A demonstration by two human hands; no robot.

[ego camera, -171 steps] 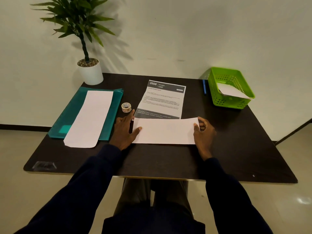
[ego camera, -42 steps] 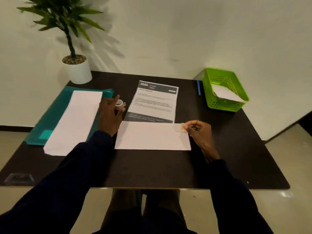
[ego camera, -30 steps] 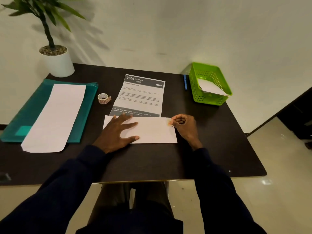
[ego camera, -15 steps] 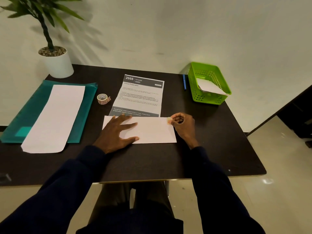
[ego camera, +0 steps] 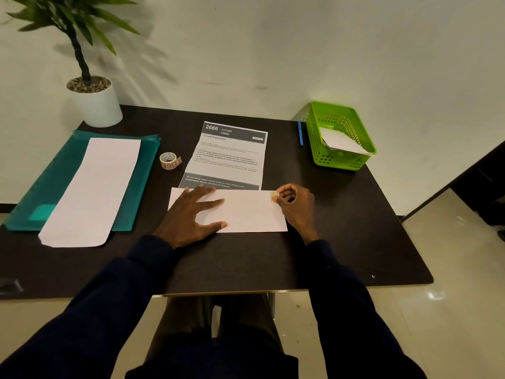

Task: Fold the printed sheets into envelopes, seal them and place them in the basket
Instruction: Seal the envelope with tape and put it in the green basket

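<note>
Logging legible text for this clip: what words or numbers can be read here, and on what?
"2666": header of the printed sheet
"KITCHEN": same header
"Cereal Preparation": title below it
"Cereal (dry), water (room-temp or hot), empty bowl, preparation spoon, kitchen workspace": dark band at its near end
Body paragraphs and small header tags: too small to read
Tape roll: markings blurred, unreadable

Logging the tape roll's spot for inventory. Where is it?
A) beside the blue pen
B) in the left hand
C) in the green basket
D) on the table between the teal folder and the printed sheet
D: the tape roll lies on the table between the teal folder and the printed sheet.
</note>
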